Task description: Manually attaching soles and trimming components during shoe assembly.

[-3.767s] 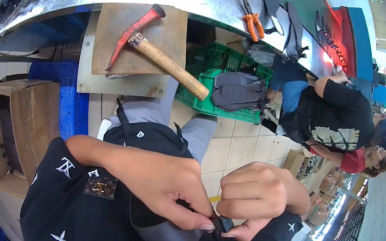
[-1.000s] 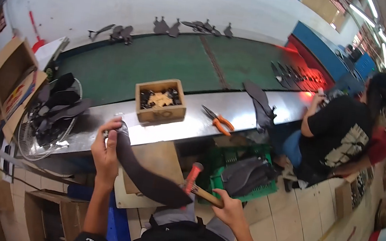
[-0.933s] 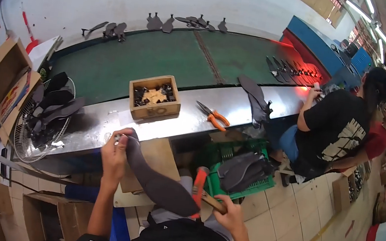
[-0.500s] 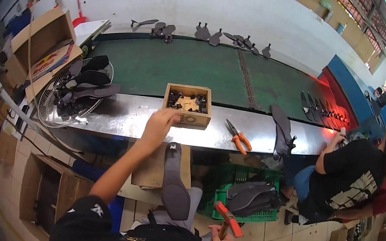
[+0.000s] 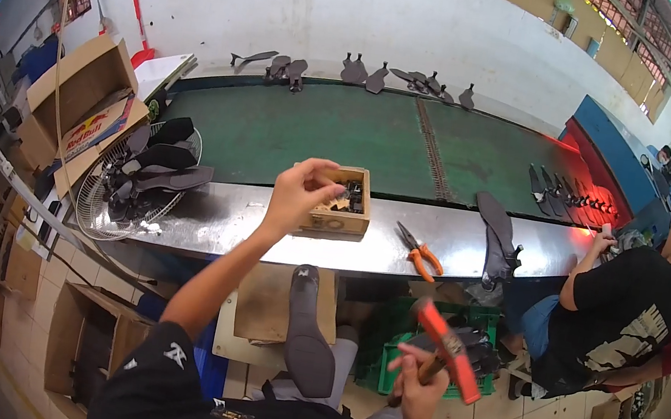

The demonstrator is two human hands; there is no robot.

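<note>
My left hand (image 5: 300,196) is over the left side of a small wooden box (image 5: 342,225), its thumb and fingertips pinched together; what they hold, if anything, is too small to make out. Small black pieces (image 5: 354,199) lie inside that box. In my right hand (image 5: 419,393) is a hammer (image 5: 452,355) with a red head and wooden handle, raised to the right of my lap and slightly blurred. A dark grey shoe sole (image 5: 308,334) lies lengthwise between my arms, its narrow end over a cardboard-covered stand (image 5: 261,311).
Orange-handled pliers (image 5: 423,259) and more soles (image 5: 496,236) lie on the metal ledge before a green conveyor belt (image 5: 303,132). A wire basket (image 5: 107,220) of soles stands left, a green crate (image 5: 383,362) right. A co-worker (image 5: 627,302) sits at the right.
My left hand has moved up and over the box, its fingers now above the opening. The hammer has risen to the right in my right hand. The view has shifted slightly.
</note>
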